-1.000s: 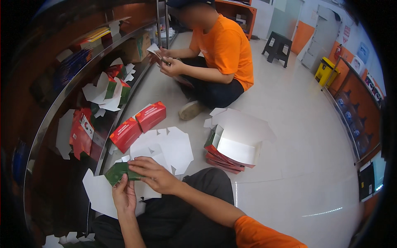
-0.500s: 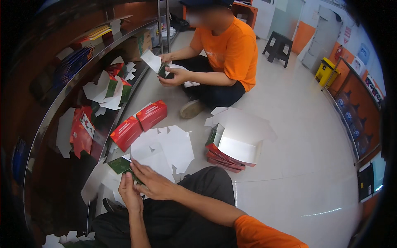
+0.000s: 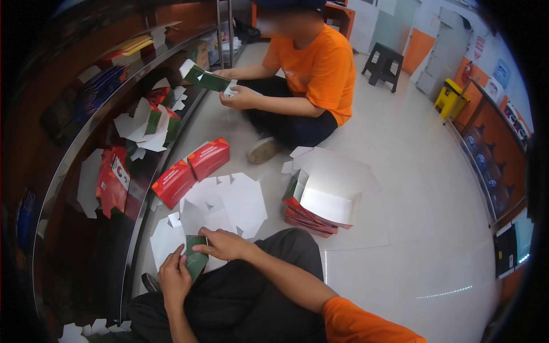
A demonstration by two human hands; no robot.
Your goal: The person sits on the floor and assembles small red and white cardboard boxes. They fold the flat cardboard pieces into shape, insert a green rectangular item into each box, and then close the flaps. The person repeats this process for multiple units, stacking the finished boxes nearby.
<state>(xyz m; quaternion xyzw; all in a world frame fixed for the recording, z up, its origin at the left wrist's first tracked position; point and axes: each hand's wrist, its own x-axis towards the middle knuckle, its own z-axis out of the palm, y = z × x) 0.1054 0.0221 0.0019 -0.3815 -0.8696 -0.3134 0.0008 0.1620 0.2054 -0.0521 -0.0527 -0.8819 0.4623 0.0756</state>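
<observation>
1. Turned upright and brought lower toward the lap since half a second ago, the green carton (image 3: 197, 264) now sits left of the open carton (image 3: 331, 208) and nearer the seated worker; its white flap (image 3: 166, 239) stands out on the left.
2. Both of the worker's hands are closed on that one piece: the left hand (image 3: 174, 277) bends its fingers in at the green panel's left edge, while the right hand (image 3: 224, 246) pinches its upper right edge, thumb on the face, with hardly any gap.
3. White cardboard (image 3: 249, 206) lies flat left of the open carton, overlapping, so I can't count sheets.
4. Two closed red boxes (image 3: 209, 158) sit end to end farther left of the open carton.
5. Beneath the open carton is a stack of red cartons (image 3: 309, 226), too tightly layered for me to count.
6. Beyond the open carton one co-worker (image 3: 323, 71) holds one green-and-white carton (image 3: 209, 80) in two hands; its long green side has swung into view.
7. Farther beyond the open carton, toward the right, I see one black stool (image 3: 383, 66) and one yellow bin (image 3: 452, 98).
</observation>
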